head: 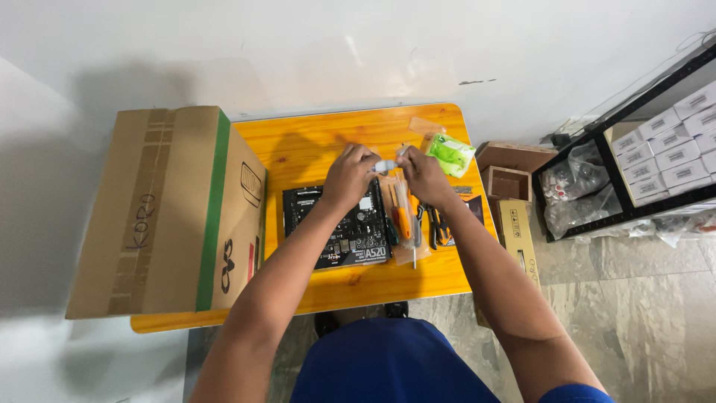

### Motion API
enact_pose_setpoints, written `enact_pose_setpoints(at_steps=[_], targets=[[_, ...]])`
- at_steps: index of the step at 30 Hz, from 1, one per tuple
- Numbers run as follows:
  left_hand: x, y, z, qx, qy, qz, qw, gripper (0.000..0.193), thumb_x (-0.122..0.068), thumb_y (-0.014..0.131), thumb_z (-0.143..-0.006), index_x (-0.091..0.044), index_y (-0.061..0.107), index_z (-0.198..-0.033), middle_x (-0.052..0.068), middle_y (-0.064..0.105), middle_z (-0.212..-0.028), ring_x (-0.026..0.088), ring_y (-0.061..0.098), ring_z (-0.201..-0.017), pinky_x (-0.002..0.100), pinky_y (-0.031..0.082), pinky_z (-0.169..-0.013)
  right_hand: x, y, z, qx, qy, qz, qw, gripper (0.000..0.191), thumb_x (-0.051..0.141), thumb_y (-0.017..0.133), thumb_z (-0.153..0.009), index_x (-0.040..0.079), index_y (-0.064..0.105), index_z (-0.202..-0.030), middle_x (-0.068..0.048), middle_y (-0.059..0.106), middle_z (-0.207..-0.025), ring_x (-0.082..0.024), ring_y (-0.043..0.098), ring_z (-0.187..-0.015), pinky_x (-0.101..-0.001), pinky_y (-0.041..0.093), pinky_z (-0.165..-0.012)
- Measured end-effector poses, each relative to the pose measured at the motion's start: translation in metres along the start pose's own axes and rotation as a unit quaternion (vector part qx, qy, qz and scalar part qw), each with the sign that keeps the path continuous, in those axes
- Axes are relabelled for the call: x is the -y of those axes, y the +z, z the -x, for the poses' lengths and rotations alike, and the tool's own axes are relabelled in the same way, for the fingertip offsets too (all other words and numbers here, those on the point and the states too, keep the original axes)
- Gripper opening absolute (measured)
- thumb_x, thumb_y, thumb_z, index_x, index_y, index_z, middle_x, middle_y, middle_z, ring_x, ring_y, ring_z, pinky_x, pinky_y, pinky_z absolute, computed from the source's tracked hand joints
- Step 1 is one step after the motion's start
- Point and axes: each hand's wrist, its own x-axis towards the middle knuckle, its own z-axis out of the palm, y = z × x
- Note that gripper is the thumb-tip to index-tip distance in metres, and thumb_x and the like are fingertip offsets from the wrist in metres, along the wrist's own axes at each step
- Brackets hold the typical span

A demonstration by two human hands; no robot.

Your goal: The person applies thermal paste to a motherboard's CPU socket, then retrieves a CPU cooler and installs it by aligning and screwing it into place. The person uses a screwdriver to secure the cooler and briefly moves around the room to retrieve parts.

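both hands meet above the yellow surface (313,142): the left hand (349,175) and right hand (423,174) pinch a small white tube (385,166) between their fingers, raised over the black circuit board (337,227) so each end gets a grip; screwdrivers (401,220) lie beside it within reach.

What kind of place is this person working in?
Probably a small computer repair or assembly workshop. A bare circuit board lies on the yellow table beside screwdrivers, and a black rack on the right holds rows of small white boxes. Both hands hold a small white object.
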Motion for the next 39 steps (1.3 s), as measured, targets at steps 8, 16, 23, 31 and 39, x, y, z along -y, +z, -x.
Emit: enact_pose_setpoints(at_steps=[8,16,23,31,39], targets=[[0.016,-0.006,0.014,-0.018,-0.003,-0.065,0.998,0.027,-0.005,0.080,-0.082,-0.008,0.077,-0.109,0.005,0.066,-0.102,0.025,0.066,-0.101,0.040,0.057,-0.085,0.012,0.019,-0.014,0.060,0.087,-0.105,0.989,0.039,0.038,0.055,-0.109,0.001,0.063,-0.098,-0.015,0.063,-0.082,-0.029,0.061,-0.075,-0.0462,0.053,-0.074],[0.052,0.027,0.019,-0.027,-0.415,0.323,0.850,0.044,-0.024,0.085,-0.078,-0.004,0.071,-0.115,0.005,0.078,-0.105,0.019,0.076,-0.095,0.034,0.062,-0.086,0.052,0.054,-0.005,0.195,0.102,-0.211,0.952,0.042,0.040,0.059,-0.100,0.007,0.055,-0.127,-0.007,0.073,-0.106,-0.016,0.070,-0.099,-0.0373,0.054,-0.092],[0.070,0.058,0.053,0.124,-0.406,0.266,0.865,0.058,-0.030,0.083,-0.083,-0.010,0.064,-0.134,0.010,0.071,-0.128,0.021,0.069,-0.114,0.038,0.055,-0.100,0.003,0.067,0.029,0.130,0.136,-0.107,0.976,0.035,0.031,0.064,-0.096,0.009,0.064,-0.124,-0.013,0.076,-0.106,-0.024,0.073,-0.095,-0.0401,0.058,-0.086],[0.112,0.036,0.079,0.128,-0.417,0.176,0.882,0.050,-0.030,0.074,-0.090,-0.010,0.064,-0.135,0.009,0.073,-0.128,0.020,0.071,-0.113,0.037,0.056,-0.099,-0.071,0.033,0.068,0.149,0.332,0.160,0.918,0.046,0.047,0.073,-0.088,0.006,0.075,-0.110,-0.023,0.072,-0.110,-0.042,0.069,-0.108,-0.0486,0.054,-0.096],[0.134,0.014,0.106,0.039,-0.404,0.159,0.900,0.042,-0.020,0.072,-0.089,-0.003,0.067,-0.127,0.012,0.075,-0.117,0.022,0.075,-0.105,0.034,0.060,-0.090,-0.072,0.048,0.079,0.124,0.357,0.204,0.903,0.055,0.044,0.075,-0.087,0.003,0.066,-0.122,-0.025,0.070,-0.123,-0.041,0.067,-0.118,-0.0494,0.055,-0.099]])
